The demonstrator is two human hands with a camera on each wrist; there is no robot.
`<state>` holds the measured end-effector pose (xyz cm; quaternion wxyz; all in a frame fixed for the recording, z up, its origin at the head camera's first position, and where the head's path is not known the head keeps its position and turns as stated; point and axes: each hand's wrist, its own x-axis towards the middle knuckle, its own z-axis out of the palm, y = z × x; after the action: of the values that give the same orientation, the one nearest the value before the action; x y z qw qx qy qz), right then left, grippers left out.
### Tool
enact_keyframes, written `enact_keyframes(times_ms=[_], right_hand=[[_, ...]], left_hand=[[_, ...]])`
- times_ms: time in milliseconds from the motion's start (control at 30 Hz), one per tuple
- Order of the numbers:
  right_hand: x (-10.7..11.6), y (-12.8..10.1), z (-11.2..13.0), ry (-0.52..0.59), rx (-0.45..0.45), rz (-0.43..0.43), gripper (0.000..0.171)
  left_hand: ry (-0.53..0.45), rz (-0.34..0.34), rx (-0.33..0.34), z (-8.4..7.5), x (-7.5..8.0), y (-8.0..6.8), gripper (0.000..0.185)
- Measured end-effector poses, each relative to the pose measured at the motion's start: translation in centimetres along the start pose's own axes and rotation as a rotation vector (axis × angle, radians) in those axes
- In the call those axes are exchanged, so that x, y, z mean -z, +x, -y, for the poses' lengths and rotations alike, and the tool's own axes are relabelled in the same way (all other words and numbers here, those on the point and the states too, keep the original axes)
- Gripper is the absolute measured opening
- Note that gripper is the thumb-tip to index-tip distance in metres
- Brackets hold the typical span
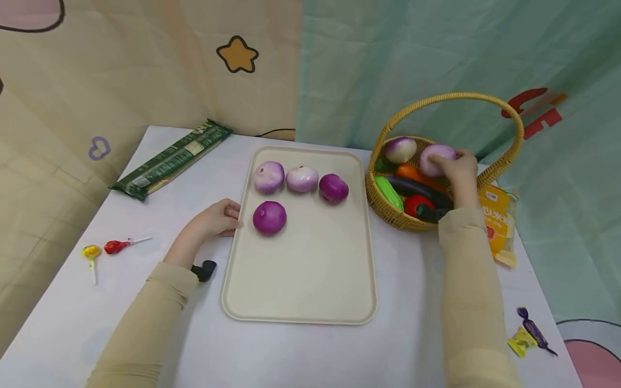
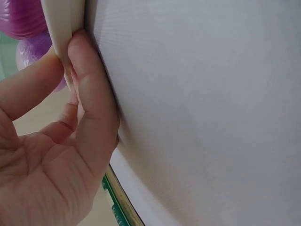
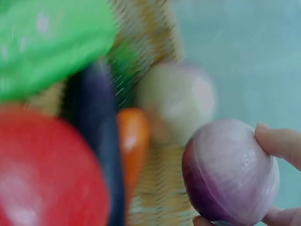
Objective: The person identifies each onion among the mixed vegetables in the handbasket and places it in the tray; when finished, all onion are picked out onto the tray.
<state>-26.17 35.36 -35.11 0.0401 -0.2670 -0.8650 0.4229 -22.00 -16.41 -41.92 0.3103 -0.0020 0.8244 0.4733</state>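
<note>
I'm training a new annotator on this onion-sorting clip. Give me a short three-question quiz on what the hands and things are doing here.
1. How many purple onions lie on the beige rectangular tray?
2. True or false: the right hand holds a pale purple onion over the woven wicker basket.
3. The left hand is: A) flat on the white table, B) pinching the tray's left edge, C) holding a lollipop.

Key: 1. four; 2. true; 3. B
</note>
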Motion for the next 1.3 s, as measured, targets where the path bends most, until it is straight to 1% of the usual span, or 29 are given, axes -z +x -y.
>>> enact_keyframes(times_ms=[133, 267, 400, 533, 633, 733, 833, 1000, 1200, 1300], right_hand=[[0.7, -2.7, 1.5, 0.032, 0.021, 0.082, 0.092], [0.3, -6.4, 2.3, 0.068, 0.067, 0.163, 0.09], [-1.4, -10.2, 2.7, 0.116, 0.114, 0.26, 0.086], [-4.3, -12.7, 2.9, 0.105, 0.168, 0.353, 0.08], [-7.1, -13.7, 3.0, 0.112, 0.189, 0.439, 0.074], [-9.7, -14.4, 2.9, 0.125, 0.186, 0.519, 0.071], [-11.9, -14.9, 2.8, 0.085, 0.187, 0.567, 0.073], [-14.4, -15.2, 2.8, 0.032, 0.228, 0.589, 0.077], [-16.4, -15.6, 2.9, -0.088, 0.271, 0.599, 0.076], [-17.4, -15.6, 2.8, -0.088, 0.277, 0.603, 0.077]], left_hand=[[-0.001, 0.009, 0.008, 0.1, 0.1, 0.0, 0.051], [-0.002, 0.019, -0.007, 0.2, 0.1, 0.2, 0.052], [-0.001, 0.021, -0.014, 0.1, 0.2, 0.2, 0.053], [0.0, 0.023, -0.007, 0.1, 0.4, 0.1, 0.054], [0.007, 0.033, -0.005, 0.1, 0.6, 0.2, 0.054], [0.01, 0.048, -0.006, 0.1, 0.6, 0.2, 0.054], [0.004, 0.053, 0.0, 0.0, 0.4, 0.4, 0.054], [-0.005, 0.051, 0.003, -0.2, 0.1, 0.5, 0.055], [-0.019, 0.054, 0.015, -0.2, 0.4, 0.8, 0.055], [-0.016, 0.054, 0.021, -0.1, 0.4, 0.7, 0.055]])
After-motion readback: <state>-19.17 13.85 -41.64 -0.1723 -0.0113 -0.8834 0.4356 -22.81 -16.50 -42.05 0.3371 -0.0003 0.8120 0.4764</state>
